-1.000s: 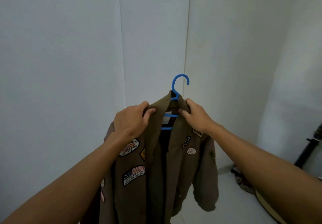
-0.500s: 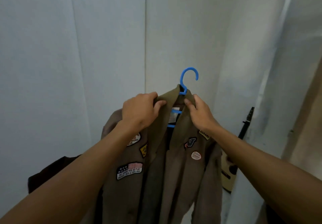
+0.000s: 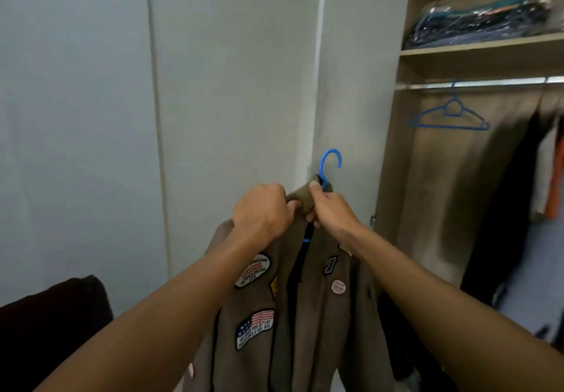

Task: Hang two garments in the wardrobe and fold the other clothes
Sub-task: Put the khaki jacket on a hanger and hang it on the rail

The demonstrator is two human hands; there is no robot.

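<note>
A pale panelled wall (image 3: pixel 229 86) fills the left and middle of the view, and an open wardrobe (image 3: pixel 393 178) stands at the right.

Nearest, a dark garment (image 3: pixel 55 315) lies low at the left edge; what it rests on cannot be told. Just beyond it, both arms reach forward holding a brown jacket (image 3: pixel 305 315) with sewn patches, already on a blue hanger (image 3: pixel 331 162) whose hook sticks up free above the collar. The left hand (image 3: pixel 262 211) grips the collar's left side with curled fingers; the right hand (image 3: pixel 331 211) pinches the collar just under the hook. The jacket hangs in the air in front of the wall, left of the wardrobe opening and not yet inside it.

Further off, in the wardrobe, a rail (image 3: pixel 476 84) carries an empty hanger (image 3: pixel 451 117) and some dark and orange clothes at the far right. Above it a shelf (image 3: pixel 482 50) holds bagged clothes (image 3: pixel 482 19).

Judging by this, the first garment is ready but unhung; hooking it on the rail, hanging a second one and all the folding appear to remain.
</note>
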